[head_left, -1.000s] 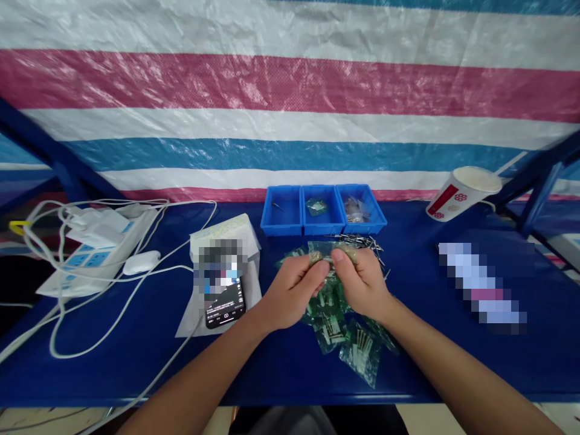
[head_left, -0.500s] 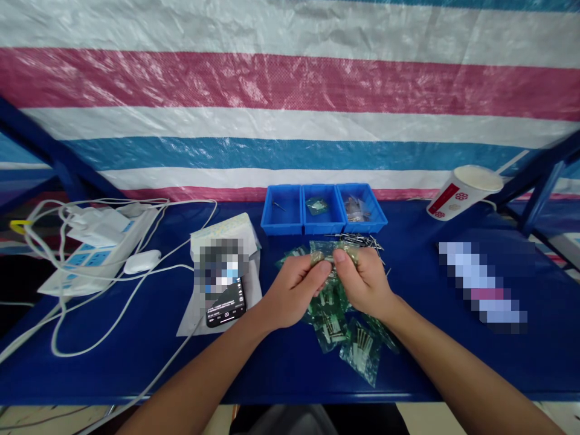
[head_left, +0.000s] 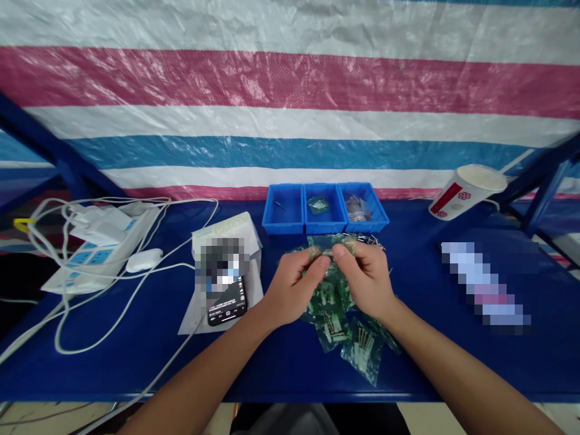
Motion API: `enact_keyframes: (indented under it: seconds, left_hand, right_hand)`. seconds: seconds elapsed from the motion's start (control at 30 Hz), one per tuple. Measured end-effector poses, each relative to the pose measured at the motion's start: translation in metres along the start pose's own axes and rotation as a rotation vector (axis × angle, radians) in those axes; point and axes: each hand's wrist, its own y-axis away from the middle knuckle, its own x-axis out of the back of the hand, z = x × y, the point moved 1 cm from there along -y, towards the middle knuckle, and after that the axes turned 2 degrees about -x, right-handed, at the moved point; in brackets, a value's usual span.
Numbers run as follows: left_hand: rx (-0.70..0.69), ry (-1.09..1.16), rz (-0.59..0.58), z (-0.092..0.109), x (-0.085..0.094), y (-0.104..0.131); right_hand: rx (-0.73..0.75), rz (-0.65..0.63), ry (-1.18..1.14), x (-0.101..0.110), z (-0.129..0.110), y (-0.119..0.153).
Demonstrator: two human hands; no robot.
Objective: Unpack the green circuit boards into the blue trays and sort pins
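A greenish clear plastic bag (head_left: pixel 330 243) is pinched between both hands near the middle of the table. My left hand (head_left: pixel 296 281) is closed on its left side, thumb on top. On the right side, my right hand (head_left: pixel 365 275) grips it the same way, the two thumbs almost touching. Under and in front of the hands lies a pile of similar bags (head_left: pixel 327 299) with screws or pins inside. One bag of long screws (head_left: pixel 362 350) lies nearest the front edge. Loose metal pieces (head_left: pixel 374 241) lie behind my right hand, partly hidden.
Three blue bins (head_left: pixel 284 227) stand behind the hands with small items inside. To the left are a phone (head_left: pixel 229 305) on papers, white cables and a power strip (head_left: pixel 86 263). A paper cup (head_left: pixel 466 192) and a blurred item (head_left: pixel 487 287) are at the right.
The hands have shifted very slightly, with my right fingers now curled more around the bag. The whole view has moved a little.
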Motion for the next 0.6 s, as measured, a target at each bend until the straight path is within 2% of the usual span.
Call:
enact_keyframes:
  seconds: [0.13, 0.43, 0.6]
  left_hand:
    - [0.003, 0.021, -0.023, -0.0006, -0.0007, -0.0007]
    - [0.037, 0.039, -0.079, 0.0034, -0.0003, -0.0002]
    - [0.059, 0.044, -0.103, 0.0025, 0.0001, -0.0005]
  right_hand:
    - [-0.007, -0.017, 0.037, 0.0000, 0.0005, 0.0003]
    - [0.075, -0.120, 0.029, 0.0012, -0.0013, -0.0030]
    - [0.115, -0.117, 0.047, 0.0023, -0.0020, -0.0030]
